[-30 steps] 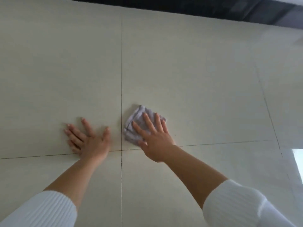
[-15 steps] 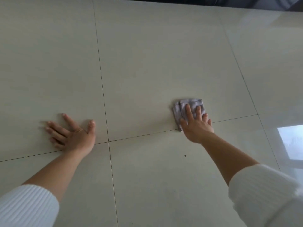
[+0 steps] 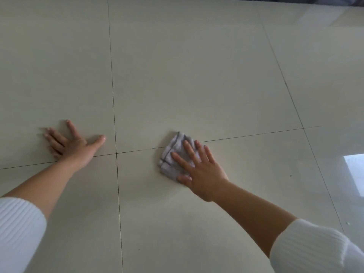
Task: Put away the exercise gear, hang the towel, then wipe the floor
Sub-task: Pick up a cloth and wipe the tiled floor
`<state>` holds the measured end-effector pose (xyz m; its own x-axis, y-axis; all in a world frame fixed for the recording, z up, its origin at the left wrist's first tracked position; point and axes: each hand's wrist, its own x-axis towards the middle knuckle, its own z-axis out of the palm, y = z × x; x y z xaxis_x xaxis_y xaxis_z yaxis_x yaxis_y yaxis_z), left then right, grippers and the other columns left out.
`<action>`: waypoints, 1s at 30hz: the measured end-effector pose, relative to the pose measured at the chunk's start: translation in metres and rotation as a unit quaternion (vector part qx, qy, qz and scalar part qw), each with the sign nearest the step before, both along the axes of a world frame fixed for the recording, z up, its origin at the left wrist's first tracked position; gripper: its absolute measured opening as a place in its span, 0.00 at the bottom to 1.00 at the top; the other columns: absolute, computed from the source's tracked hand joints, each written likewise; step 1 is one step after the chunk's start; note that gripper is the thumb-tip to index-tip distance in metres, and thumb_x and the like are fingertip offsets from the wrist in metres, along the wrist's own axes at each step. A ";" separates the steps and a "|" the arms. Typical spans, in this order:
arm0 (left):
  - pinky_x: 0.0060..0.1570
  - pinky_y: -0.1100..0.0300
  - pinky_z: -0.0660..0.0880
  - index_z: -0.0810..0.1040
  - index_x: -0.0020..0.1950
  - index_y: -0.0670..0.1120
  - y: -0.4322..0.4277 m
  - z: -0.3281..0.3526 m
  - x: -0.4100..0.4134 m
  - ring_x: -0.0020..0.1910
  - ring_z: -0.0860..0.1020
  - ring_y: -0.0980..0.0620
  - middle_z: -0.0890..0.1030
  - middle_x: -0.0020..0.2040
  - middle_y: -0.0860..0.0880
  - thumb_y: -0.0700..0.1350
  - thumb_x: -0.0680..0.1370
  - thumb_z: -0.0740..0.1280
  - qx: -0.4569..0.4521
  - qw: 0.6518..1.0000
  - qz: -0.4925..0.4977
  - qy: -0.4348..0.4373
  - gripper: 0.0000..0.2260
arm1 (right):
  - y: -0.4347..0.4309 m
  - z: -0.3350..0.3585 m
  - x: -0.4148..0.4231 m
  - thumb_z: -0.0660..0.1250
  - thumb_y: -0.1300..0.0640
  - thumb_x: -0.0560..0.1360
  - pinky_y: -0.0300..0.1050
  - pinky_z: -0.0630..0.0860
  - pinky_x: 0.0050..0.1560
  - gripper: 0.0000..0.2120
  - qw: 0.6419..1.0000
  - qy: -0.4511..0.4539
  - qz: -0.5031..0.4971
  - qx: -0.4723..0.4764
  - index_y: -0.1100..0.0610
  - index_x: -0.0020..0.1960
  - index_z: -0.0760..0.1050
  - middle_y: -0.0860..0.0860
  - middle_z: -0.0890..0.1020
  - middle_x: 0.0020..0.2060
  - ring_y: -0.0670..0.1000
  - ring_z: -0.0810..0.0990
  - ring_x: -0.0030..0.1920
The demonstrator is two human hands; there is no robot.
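Head view: the cloth (image 3: 174,154) has reversed. A sec ago it sat just by the grout crossing (image 3: 116,153), half a sec ago it was swung well out to 3 o'clock, and now it's back partway, still at 3 o'clock of the crossing and straddling the cross seam. So that's a side-to-side stroke underway. Judging by that, the wipe step is in progress. No exercise gear or towel in shot, so those steps are prob. done, but can't confirm.

Right hand (image 3: 201,170) is flat on the cloth, fingers straight and spread, pressing, not clenched. The cloth pokes out at its 10-11 o'clock.

Left hand (image 3: 72,144) hasn't shifted. It's planted palm-down on the floor (image 3: 197,75) at 9 o'clock of the crossing, fingers fanned, grasping nothing, prob. bracing body weight.

Counts:
- hands: 2
- cloths: 1, grey, crumpled
- white ribbed sleeves: 2, left sleeve (image 3: 17,233) and right sleeve (image 3: 315,247)
- clear grout lines: 3, i.e. 2 running away and 1 across
- bright window reflection (image 3: 356,170): 1, at the 3 o'clock edge
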<state>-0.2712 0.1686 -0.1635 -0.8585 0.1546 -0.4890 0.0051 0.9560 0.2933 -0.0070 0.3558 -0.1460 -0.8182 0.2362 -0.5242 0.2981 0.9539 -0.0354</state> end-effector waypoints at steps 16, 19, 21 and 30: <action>0.73 0.49 0.40 0.40 0.77 0.44 -0.011 0.001 0.086 0.75 0.36 0.40 0.37 0.75 0.35 0.56 0.80 0.54 -0.061 0.986 -0.150 0.022 0.33 | -0.045 -0.002 0.041 0.53 0.45 0.78 0.73 0.56 0.67 0.32 0.961 0.044 -0.270 0.028 0.59 0.77 0.54 0.75 0.54 0.71 0.80 0.55 0.68; 0.73 0.50 0.42 0.39 0.77 0.45 -0.017 0.017 0.076 0.75 0.37 0.39 0.37 0.75 0.34 0.57 0.80 0.53 -0.117 0.969 -0.217 -0.013 0.34 | -0.098 -0.008 0.049 0.56 0.45 0.75 0.73 0.53 0.68 0.34 0.991 0.041 -0.116 -0.043 0.57 0.77 0.52 0.70 0.53 0.73 0.79 0.53 0.69; 0.74 0.51 0.45 0.38 0.77 0.46 -0.024 0.028 0.070 0.76 0.38 0.41 0.37 0.75 0.36 0.57 0.80 0.53 -0.156 0.948 -0.274 -0.037 0.33 | -0.094 -0.012 0.054 0.51 0.42 0.74 0.69 0.61 0.68 0.31 0.991 0.049 -0.107 -0.068 0.52 0.75 0.56 0.66 0.60 0.73 0.74 0.59 0.70; 0.74 0.52 0.44 0.31 0.75 0.47 -0.052 0.045 0.082 0.76 0.37 0.44 0.31 0.74 0.40 0.62 0.78 0.53 -0.234 0.881 -0.406 -0.070 0.38 | 0.055 -0.007 0.077 0.44 0.37 0.79 0.63 0.43 0.73 0.36 0.911 -0.029 -0.412 0.006 0.54 0.77 0.33 0.68 0.37 0.74 0.72 0.38 0.73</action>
<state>-0.1893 0.1167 -0.1184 -0.4849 0.4432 -0.7540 0.7376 0.6705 -0.0802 0.0698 0.4109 -0.1529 -0.3320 0.7638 -0.5535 0.9138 0.4060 0.0120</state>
